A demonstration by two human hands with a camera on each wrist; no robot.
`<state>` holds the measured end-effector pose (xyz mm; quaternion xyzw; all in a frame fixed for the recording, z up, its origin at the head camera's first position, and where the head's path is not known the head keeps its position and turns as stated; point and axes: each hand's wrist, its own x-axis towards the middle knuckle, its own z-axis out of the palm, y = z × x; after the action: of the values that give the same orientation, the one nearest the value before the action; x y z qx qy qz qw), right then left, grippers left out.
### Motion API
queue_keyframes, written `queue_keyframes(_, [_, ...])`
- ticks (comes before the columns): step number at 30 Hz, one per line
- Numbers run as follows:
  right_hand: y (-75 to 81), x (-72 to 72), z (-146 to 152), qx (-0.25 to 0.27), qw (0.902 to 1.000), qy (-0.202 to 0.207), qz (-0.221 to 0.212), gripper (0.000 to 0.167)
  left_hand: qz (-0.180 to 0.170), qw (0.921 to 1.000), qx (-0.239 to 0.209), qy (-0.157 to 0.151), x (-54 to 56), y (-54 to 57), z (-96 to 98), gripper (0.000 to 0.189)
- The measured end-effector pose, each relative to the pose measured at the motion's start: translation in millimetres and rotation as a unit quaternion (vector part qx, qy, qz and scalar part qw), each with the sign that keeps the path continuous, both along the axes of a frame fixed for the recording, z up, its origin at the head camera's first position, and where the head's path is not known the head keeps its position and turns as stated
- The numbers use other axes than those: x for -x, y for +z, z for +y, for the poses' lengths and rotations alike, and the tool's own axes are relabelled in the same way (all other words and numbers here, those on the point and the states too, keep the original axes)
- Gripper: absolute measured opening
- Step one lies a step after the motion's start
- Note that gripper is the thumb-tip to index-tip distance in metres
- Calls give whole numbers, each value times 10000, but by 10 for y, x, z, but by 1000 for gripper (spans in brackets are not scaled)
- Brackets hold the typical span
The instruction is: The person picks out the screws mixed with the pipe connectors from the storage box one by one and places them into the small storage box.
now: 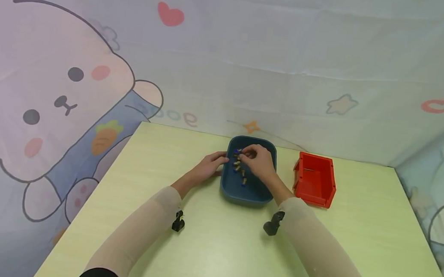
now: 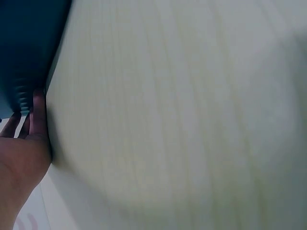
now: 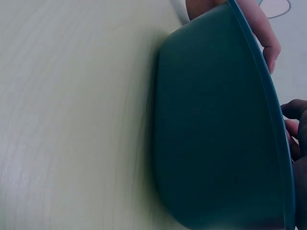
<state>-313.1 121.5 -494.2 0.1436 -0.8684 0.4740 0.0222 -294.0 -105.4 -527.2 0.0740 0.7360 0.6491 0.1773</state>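
Observation:
My left hand (image 1: 209, 165) holds the left rim of a dark blue plastic tub (image 1: 247, 194), thumb over the rim and fingers against the outer wall. In the left wrist view, those fingers (image 2: 38, 112) lie along the tub's side. Inside the tub lie several small brass-coloured pieces with blue ends (image 1: 237, 163), strung out in an uneven row. My right hand (image 1: 259, 160) reaches in over them with bent fingers, thumb and index fingertips right at the upper pieces. I cannot tell whether a piece is pinched there. In the right wrist view, the tub wall (image 3: 216, 124) hides most of the pieces' area.
To the right of the tub stands a red open-front bin (image 1: 314, 183), with a small thin item (image 1: 308, 169) inside near its back. Both containers sit on a pale yellow table (image 1: 214, 249). A printed cloth (image 1: 226, 70) hangs right behind the table's far edge.

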Motion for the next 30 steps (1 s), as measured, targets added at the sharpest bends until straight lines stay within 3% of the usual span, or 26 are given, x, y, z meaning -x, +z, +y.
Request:
queue_keyframes(9, [-27,47,-82,423,9977,-310,-436,20,23,10000,68,17,-27,25,11,52])
queue_keyframes(30, [-113,134,-164,451,9967,-544,-408,18,13,10000,77,-4,-28,46,8,52])
